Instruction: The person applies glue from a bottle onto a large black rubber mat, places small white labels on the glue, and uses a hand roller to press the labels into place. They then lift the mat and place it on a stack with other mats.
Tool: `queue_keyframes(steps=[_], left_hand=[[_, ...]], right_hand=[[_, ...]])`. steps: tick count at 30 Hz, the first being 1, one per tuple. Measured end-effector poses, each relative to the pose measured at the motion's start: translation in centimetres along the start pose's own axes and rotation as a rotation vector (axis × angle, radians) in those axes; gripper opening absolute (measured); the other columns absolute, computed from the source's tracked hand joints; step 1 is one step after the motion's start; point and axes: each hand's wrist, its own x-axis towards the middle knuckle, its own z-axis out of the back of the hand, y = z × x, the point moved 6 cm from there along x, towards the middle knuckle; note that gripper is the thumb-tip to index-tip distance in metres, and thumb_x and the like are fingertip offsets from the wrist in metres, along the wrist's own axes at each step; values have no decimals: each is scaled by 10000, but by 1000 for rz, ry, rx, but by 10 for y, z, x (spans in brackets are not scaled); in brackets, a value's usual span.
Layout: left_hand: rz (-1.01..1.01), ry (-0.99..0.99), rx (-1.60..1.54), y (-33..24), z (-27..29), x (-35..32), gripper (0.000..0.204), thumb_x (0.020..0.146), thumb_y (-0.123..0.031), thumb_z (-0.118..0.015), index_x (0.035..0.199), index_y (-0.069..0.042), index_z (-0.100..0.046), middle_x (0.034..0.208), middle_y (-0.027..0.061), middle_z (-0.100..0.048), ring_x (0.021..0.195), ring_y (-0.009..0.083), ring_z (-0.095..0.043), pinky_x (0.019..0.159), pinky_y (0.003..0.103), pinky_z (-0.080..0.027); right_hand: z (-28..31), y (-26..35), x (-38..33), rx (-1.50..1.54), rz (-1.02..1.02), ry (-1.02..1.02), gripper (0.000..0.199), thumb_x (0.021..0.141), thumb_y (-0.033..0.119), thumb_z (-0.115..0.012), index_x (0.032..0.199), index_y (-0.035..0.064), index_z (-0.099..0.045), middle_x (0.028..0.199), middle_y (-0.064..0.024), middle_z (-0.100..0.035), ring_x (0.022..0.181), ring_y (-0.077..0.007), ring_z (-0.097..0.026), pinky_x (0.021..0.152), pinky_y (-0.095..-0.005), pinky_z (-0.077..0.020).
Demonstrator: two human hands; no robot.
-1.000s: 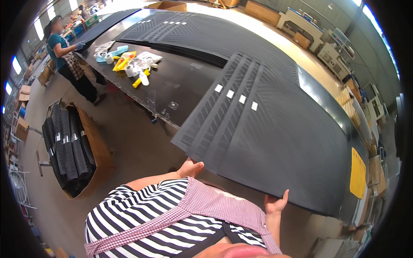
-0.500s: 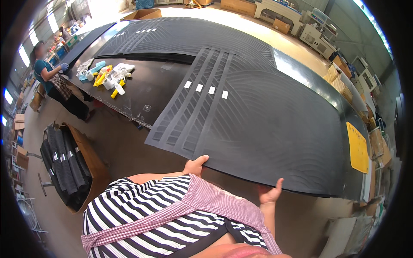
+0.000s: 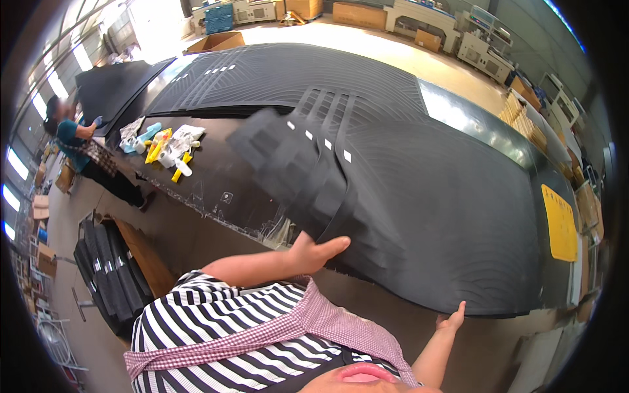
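A large black rubber-like mat [image 3: 432,216] with curved grooves lies across the table in front of me. Its left end, a lattice of strips, is lifted, bent and blurred by motion. My left hand [image 3: 318,252] grips the near edge at that raised end, thumb on top and fingers hidden below. Farther right along the same edge, my right hand [image 3: 451,319] pinches the mat, its thumb showing above. A row of small white labels [image 3: 328,144] crosses the strips.
Yellow and white bottles [image 3: 171,149] and crumpled plastic sit on the dark table [image 3: 216,177]. A second grooved mat [image 3: 275,72] lies beyond mine. Rolled dark mats [image 3: 111,268] fill a carton on the floor at left. A co-worker [image 3: 78,144] holds another dark sheet [image 3: 108,88]. A yellow panel [image 3: 559,223] lies at right.
The mat's left end has risen off the table and curled to the right. Both my hands have shifted right and down with the edge. At far left, the co-worker's sheet has been raised.
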Motion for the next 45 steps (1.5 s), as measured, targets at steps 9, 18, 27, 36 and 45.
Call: queue_keyframes(steps=[9, 18, 27, 36, 45], left_hand=[[-375, 396, -213, -117, 6, 115, 315, 937, -6, -645, 1244, 28, -584, 1126, 56, -657, 1020, 140, -604, 877, 300, -501], [-288, 577, -381, -167, 59, 217, 267, 905, 25, -629, 1171, 20, -606, 1075, 50, -653, 980, 140, -599, 865, 299, -496], [-120, 183, -343, -107, 189, 324, 230, 891, -20, -678, 1107, 40, -624, 946, 39, -668, 851, 136, -632, 757, 309, -531], [-404, -111, -106, -47, 301, 364, 325, 898, 4, -688, 1214, 6, -611, 1112, 47, -650, 1038, 162, -591, 893, 327, -494], [142, -929, -516, 196, 498, 387, 364, 856, -54, -712, 1200, -27, -597, 1085, 84, -658, 954, 216, -657, 757, 391, -552]], right_hand=[[-34, -58, -83, 4, -249, 174, 609, 881, 598, -624, 1216, 90, -598, 1156, -70, -646, 988, -240, -636, 742, -344, -537], [-152, -124, -153, 491, -218, 545, 645, 954, 413, -597, 1295, -131, -536, 1323, -231, -609, 1252, -355, -580, 1064, -467, -489], [-326, -170, -68, 533, -57, 555, 368, 986, 190, -559, 1283, -27, -571, 1292, -176, -633, 1195, -315, -611, 1058, -466, -490], [-603, -179, 34, 108, -73, 741, 305, 985, 157, -576, 1261, 27, -581, 1253, -105, -635, 1170, -283, -605, 997, -453, -507], [-778, -208, 119, -399, -63, 514, 338, 967, 309, -637, 1198, 66, -596, 1141, -101, -661, 1037, -260, -650, 826, -400, -578]])
